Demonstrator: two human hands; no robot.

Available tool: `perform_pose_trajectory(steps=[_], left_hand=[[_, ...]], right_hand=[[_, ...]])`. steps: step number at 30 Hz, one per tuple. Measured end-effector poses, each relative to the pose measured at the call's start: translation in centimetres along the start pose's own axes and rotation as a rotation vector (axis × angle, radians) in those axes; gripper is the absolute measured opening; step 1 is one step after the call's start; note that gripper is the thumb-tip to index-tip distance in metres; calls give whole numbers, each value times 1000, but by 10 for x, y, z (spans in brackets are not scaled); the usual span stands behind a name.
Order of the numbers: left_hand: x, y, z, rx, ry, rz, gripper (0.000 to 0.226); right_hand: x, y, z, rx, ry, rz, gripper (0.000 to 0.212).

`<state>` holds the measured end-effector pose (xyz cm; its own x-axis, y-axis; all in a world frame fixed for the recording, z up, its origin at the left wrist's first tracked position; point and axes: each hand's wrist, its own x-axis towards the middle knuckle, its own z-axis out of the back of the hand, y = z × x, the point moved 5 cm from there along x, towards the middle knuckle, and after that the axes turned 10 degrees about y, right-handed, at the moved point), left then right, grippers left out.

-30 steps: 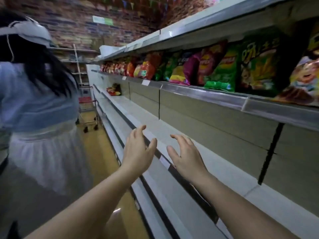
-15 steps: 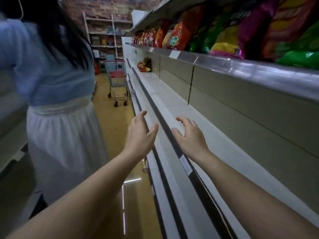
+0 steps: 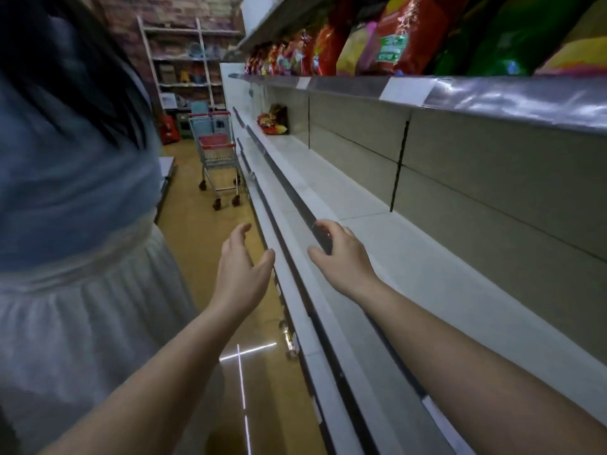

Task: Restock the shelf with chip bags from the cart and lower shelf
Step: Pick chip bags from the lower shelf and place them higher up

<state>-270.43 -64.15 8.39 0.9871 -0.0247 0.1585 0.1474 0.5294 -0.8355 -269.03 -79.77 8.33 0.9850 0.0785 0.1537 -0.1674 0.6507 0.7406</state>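
My left hand (image 3: 241,269) hangs over the aisle floor beside the shelving, fingers relaxed and holding nothing. My right hand (image 3: 338,254) is over the front rail of the long white middle shelf (image 3: 377,231), fingers loosely bent with nothing in them. That shelf is bare apart from a small pile of chip bags (image 3: 272,121) far down it. Rows of red, yellow and green chip bags (image 3: 394,41) fill the upper shelf. A small shopping cart (image 3: 218,159) with a red seat flap stands in the aisle well ahead of me.
A person in a blue top and white skirt (image 3: 75,257) stands close on my left, taking up much of the aisle. Lower shelf rails (image 3: 295,323) run along under my hands. A white rack of goods (image 3: 184,60) stands against the brick back wall.
The view has swung down the aisle and closer to the shelving. Both hands stay held out and empty, the right one now lower, over the shelf rail. The person on the left looms nearer.
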Motion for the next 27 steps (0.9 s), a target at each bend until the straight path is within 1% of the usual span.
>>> perform_pose_trajectory(steps=[5,11,18,22,27], left_hand=[[89,22,15,16,26,16,64],[191,39,2,-8,65,11,63],[328,53,-8,-20,-18,4,62],[397,58,-2,-18,-63,16,61],[480,75,11,-23,-97,22,62]], right_hand=[[85,4,-21,54,0,-30,50],[187,-15,-22,44,2,-52,49],[330,-35,-18,16,15,19,49],[405,-36,-21,30,35,35,48],[489,-36,-40,34,72,61,49]])
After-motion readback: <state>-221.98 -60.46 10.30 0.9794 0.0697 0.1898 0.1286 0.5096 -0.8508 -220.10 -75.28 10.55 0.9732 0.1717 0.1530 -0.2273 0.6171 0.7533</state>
